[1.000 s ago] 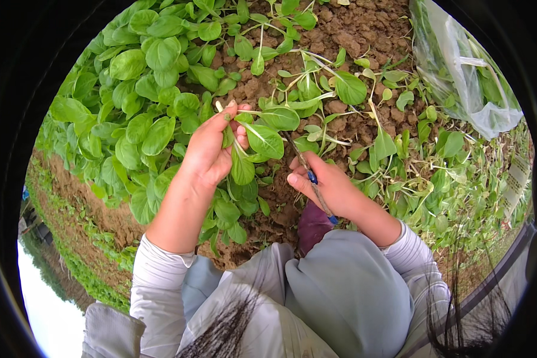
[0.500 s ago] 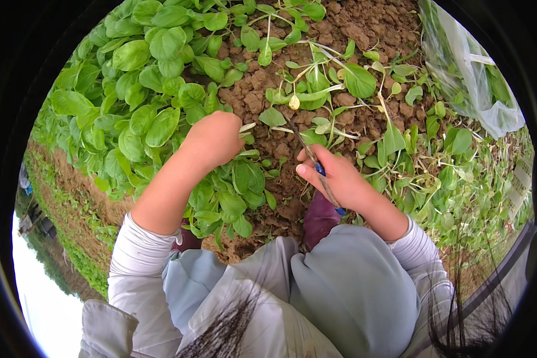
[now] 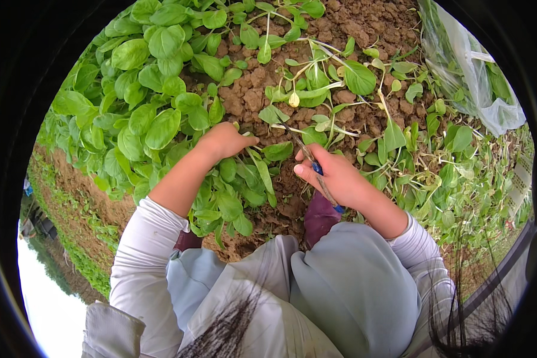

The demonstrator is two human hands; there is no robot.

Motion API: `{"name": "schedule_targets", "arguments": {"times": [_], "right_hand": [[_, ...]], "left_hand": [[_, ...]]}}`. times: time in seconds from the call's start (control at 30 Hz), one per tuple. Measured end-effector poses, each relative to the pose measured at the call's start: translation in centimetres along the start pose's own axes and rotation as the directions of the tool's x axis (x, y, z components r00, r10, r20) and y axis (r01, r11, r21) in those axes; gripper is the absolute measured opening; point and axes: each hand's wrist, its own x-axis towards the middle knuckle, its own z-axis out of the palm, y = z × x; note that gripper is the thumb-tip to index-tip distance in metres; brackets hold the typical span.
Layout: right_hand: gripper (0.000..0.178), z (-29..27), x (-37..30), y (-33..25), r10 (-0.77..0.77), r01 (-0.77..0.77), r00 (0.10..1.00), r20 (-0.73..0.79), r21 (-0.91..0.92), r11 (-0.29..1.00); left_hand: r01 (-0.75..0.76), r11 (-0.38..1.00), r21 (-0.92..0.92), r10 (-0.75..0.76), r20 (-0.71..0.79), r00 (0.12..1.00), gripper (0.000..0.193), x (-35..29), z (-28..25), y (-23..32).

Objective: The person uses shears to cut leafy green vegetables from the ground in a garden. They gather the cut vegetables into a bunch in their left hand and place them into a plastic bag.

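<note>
My left hand (image 3: 225, 142) is closed at the right edge of the green leaf bed, thumb pointing right. Its fingers appear pinched on a leafy green plant (image 3: 262, 170), whose leaves spread below and right of them; the grip itself is partly hidden. In my right hand (image 3: 337, 176) is a slim knife-like tool (image 3: 305, 150) with a dark, narrow front end and blue parts on its handle. The tip points up and left, close to a loose leaf (image 3: 272, 114) on the soil. A short gap separates the two hands.
Dense leafy greens (image 3: 143, 122) grow at the left. Pulled or cut plants (image 3: 322, 89) lie on brown clods (image 3: 364, 27) ahead, and more wilted greens (image 3: 435, 185) cover the right side. A clear plastic bag (image 3: 480, 74) with greens inside stands far right. A purple boot (image 3: 321, 218) is below my hands.
My left hand has shifted slightly right and nearer to me, and leaves now show beside its fingertips. My right hand and its tool have barely moved.
</note>
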Motion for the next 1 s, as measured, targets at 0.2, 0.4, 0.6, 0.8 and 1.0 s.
{"name": "schedule_targets", "arguments": {"times": [0.2, 0.4, 0.6, 0.8, 1.0], "right_hand": [[0.049, -0.2, -0.1, 0.2, 0.007, -0.007, 1.000, -0.003, 0.004, 1.000], [0.046, -0.4, -0.5, 0.3, -0.033, 0.033, 0.999, 0.027, 0.027, 0.999], [0.040, -0.2, -0.9, -1.1, -0.082, 0.065, 0.983, 0.167, 0.102, 0.993], [0.038, 0.0, -0.6, -1.4, 0.017, -0.047, 0.992, 0.125, 0.240, 0.970], [0.038, 0.1, -0.6, -0.8, 0.039, -0.050, 0.998, 0.049, 0.247, 0.968]], "left_hand": [[0.102, 0.883, -0.458, -0.035, 0.152, 0.988, 0.025, -1.7, -1.3, -1.0], [0.218, 0.750, -0.625, 0.072, 0.404, 0.912, 0.015, -5.7, -6.3, -1.1], [-0.189, 0.671, -0.717, 0.360, 0.093, 0.928, 0.018, -8.6, -7.0, 1.4], [-0.346, 0.675, -0.651, 0.465, 0.012, 0.885, 0.022, -8.5, -6.1, 3.2], [-0.375, 0.676, -0.634, 0.484, -0.001, 0.875, 0.022, -7.4, -6.2, 3.9]]}}
